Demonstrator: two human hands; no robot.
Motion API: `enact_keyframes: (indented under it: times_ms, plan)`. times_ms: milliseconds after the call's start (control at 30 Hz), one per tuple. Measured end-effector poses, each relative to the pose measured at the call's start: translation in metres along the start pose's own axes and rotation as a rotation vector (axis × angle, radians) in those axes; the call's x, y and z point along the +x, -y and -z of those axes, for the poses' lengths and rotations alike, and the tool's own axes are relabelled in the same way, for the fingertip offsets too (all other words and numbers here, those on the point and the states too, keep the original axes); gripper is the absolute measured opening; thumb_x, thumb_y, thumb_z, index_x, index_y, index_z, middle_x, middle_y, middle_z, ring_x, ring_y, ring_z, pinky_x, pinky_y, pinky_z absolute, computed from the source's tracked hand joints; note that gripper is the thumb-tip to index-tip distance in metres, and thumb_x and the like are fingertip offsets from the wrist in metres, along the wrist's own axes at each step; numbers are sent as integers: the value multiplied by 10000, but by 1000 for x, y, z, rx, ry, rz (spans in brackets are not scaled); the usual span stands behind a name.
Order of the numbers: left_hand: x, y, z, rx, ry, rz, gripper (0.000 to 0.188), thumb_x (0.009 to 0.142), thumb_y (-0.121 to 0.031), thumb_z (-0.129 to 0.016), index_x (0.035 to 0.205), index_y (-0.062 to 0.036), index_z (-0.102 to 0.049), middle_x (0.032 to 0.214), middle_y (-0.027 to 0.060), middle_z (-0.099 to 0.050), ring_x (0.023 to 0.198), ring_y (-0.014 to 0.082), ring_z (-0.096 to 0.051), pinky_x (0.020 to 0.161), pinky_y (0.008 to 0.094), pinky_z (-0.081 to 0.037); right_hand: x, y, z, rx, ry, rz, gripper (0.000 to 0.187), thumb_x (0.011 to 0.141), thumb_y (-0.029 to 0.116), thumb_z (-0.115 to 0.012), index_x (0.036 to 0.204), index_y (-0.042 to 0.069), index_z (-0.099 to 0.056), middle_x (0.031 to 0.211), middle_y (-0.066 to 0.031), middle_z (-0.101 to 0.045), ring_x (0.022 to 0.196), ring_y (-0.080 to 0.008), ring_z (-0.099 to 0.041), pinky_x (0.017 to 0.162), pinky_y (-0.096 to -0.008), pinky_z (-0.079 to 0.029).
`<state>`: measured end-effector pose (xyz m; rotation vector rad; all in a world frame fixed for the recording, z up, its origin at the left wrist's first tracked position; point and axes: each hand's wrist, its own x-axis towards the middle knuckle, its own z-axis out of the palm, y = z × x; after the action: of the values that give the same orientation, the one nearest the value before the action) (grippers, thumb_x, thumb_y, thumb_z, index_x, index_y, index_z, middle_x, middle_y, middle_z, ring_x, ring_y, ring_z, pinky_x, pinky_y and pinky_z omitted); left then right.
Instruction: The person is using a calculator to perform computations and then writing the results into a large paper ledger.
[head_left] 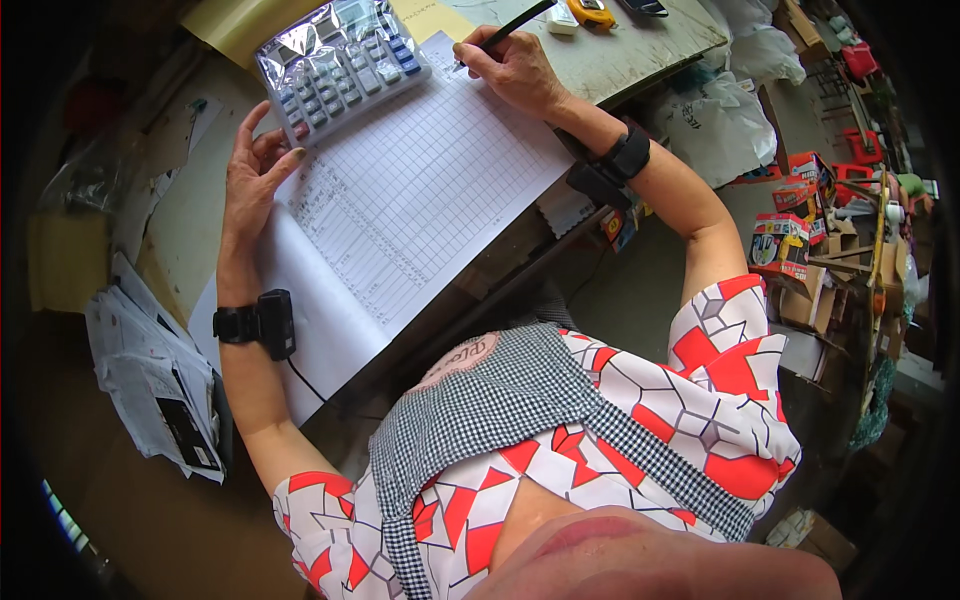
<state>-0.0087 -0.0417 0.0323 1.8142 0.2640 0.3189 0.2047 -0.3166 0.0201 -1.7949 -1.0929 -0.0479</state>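
A black pen is pinched in my right hand, its lower end over the upper right part of a printed grid sheet. The sheet lies on the table, with rows of small writing along its lower left side. My left hand rests at the sheet's left edge, thumb and fingers apart, beside the lower left corner of a calculator. That calculator is wrapped in shiny clear plastic and covers the sheet's upper left part. A curled blank white page lies near my left wrist.
A yellow tape measure and a small white block lie at the table's far side. Stacked papers hang over the left edge. Plastic bags and red boxes crowd the right side, beyond the table's edge.
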Motion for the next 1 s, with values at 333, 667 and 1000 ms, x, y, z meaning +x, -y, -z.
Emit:
enact_keyframes:
  times_ms: [333, 667, 1000]
  plan:
    - [0, 0, 1, 43, -16, -6, 746, 721, -159, -775, 1373, -135, -412, 1025, 69, -680, 899, 140, -639, 974, 345, -426, 3, -1, -5, -74, 23, 33, 242, 922, 243, -572, 874, 20, -652, 645, -50, -653, 576, -99, -608, 561, -232, -491]
    - [-1, 0, 1, 38, -35, -13, 743, 709, -169, -783, 1362, -144, -431, 1017, 70, -685, 900, 134, -643, 989, 357, -418, 4, 0, -3, -90, 39, -3, 226, 917, 222, -579, 882, 9, -646, 666, -59, -662, 588, -98, -622, 565, -230, -500]
    - [-1, 3, 2, 78, -38, -21, 749, 708, -191, -781, 1366, -146, -425, 1038, 83, -681, 915, 149, -649, 987, 384, -431, 2, 0, -6, -54, -89, 51, 210, 871, 185, -599, 802, -11, -635, 562, -73, -607, 476, -115, -560, 472, -261, -437]
